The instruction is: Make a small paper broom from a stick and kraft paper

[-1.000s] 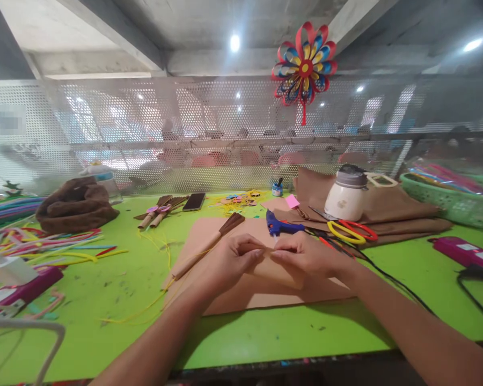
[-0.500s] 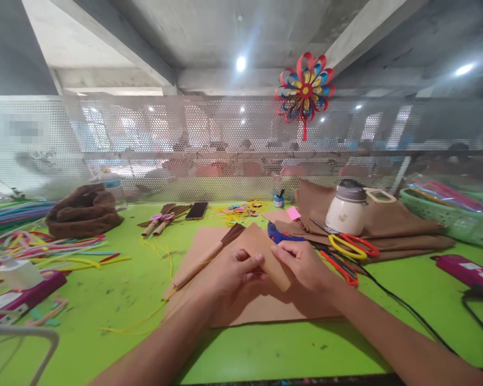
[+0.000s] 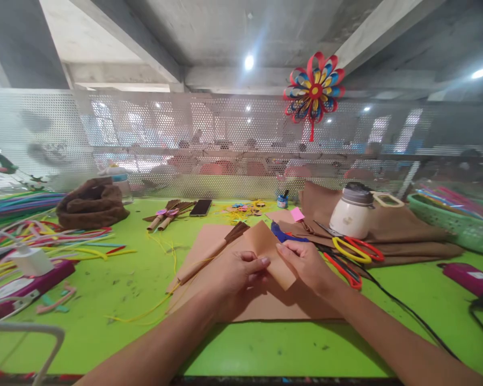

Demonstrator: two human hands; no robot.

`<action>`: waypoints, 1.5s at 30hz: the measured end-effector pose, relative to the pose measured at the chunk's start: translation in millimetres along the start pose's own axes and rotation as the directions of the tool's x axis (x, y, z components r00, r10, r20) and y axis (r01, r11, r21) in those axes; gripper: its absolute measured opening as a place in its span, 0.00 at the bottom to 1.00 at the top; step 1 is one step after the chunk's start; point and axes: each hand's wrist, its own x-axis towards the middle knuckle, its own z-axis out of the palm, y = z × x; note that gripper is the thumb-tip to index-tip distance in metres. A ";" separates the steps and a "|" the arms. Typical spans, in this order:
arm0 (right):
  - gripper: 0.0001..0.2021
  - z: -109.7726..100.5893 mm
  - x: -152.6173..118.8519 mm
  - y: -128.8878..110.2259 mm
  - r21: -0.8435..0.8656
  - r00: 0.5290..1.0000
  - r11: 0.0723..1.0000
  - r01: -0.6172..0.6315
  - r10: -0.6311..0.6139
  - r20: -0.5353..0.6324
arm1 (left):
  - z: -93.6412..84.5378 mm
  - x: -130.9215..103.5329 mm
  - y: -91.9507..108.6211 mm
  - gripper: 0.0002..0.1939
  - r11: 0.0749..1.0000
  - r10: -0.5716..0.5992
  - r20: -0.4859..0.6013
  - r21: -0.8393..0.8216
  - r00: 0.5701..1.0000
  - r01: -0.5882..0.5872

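over smooth card (image 3: 298, 306), left hand (image 3: 238, 274) pinches angular paper (image 3: 264, 238); right hand (image 3: 310, 265) pinches its edge.

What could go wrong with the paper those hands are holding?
The small brown paper might crease or tear, since the left hand and right hand both pinch it. The blue glue gun lies just beyond the right hand; it could burn a knuckle if it's hot, which I can't see.
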 end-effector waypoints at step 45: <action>0.20 11.9 -3.7 0.8 0.101 0.964 0.993 -0.059 0.083 -0.251 | 9.7 -1.5 -6.0 0.15 0.973 0.100 0.151 0.193 0.983 -0.129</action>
